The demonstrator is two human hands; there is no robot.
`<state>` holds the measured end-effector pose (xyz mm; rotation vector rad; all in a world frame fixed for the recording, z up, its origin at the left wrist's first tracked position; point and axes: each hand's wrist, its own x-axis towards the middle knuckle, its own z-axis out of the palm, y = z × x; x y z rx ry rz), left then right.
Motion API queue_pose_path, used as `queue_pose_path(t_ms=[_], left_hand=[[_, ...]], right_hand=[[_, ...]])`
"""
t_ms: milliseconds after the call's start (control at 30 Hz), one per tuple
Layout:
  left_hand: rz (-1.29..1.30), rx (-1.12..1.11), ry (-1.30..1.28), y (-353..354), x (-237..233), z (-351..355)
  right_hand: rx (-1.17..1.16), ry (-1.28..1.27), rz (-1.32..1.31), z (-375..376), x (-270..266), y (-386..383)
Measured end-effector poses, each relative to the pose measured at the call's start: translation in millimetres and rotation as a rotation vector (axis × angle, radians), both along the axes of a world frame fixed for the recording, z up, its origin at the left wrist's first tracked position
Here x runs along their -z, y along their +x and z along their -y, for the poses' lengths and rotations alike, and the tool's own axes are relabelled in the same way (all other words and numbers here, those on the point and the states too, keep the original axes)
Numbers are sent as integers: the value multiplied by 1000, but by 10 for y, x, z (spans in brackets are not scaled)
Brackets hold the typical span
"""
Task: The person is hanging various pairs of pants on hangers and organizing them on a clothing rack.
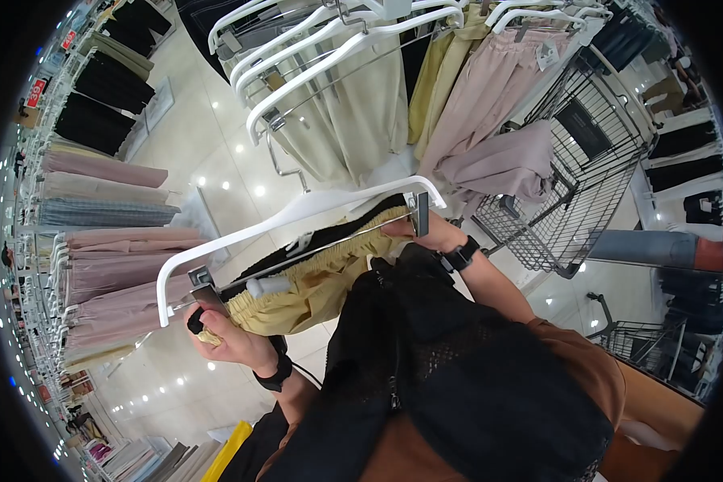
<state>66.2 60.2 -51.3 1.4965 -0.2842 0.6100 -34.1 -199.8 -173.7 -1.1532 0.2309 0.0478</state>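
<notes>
Pale yellow trousers (297, 301) with a gathered elastic waist hang in front of my body from a white clip hanger (297, 210). A black band (275, 259) of fabric runs along the back of the waist. My left hand (237, 341) is closed on the waist's left end, just below the left metal clip (206, 287). At the other end, my right hand (432, 233) grips the waist beside the right clip (420, 214). A small whitish tag (269, 286) sits on the front of the waist. The lower part of the trousers is hidden behind my black bag (474, 353).
Ahead stands a rack with cream trousers (337, 104) and pink trousers (490, 88) on white hangers. A wire shopping cart (578, 169) is at the right, with a mauve garment (506, 165) over its edge. Folded-over pink trousers (124, 273) line the left side.
</notes>
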Motion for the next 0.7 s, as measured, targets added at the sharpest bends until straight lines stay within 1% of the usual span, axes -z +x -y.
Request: queue_pose_path(t_ms=[33, 67, 133, 200, 267, 300, 333, 400, 433, 467, 533, 567, 600, 633, 667, 700], left_hand=[[-3, 0, -2, 3, 32, -12], [-32, -15, -1, 15, 91, -45], [-63, -24, 1, 53, 219, -171], [-86, 124, 14, 104, 318, -315], [-104, 149, -12, 125, 361, -299], [-146, 170, -34, 133, 377, -276], [-187, 191, -57, 133, 400, -250], [-187, 197, -22, 192, 573, -292], [-187, 195, 13, 208, 645, -299], [-185, 200, 12, 206, 683, -280], [-290, 263, 5, 192, 739, -245], [-335, 311, 0, 213, 828, -296], [-335, 311, 0, 192, 937, -299], [-364, 305, 31, 167, 1028, -303], [-392, 296, 63, 127, 1047, -268], [-411, 302, 74, 79, 1047, -228]], right_hand=[[69, 68, -34, -35, -38, -62], [71, 66, -36, -47, -90, -118], [158, 420, -18, -58, -166, -253], [196, 444, 5, -52, -135, -409], [233, 895, 232, -51, -206, -474], [231, 993, 307, -60, -294, -467], [239, 992, 311, -68, -376, -469], [295, 806, 339, -67, -549, -467], [137, 710, 453, 1, -669, -441], [141, 707, 456, 22, -751, -491], [113, 182, 212, 63, -856, -647], [42, 268, 184, 114, -867, -677], [7, 124, 163, 131, -900, -693], [-70, 115, 254, 167, -973, -677], [-149, 106, 346, 212, -1156, -565], [-279, -97, 460, 309, -1125, -479]])
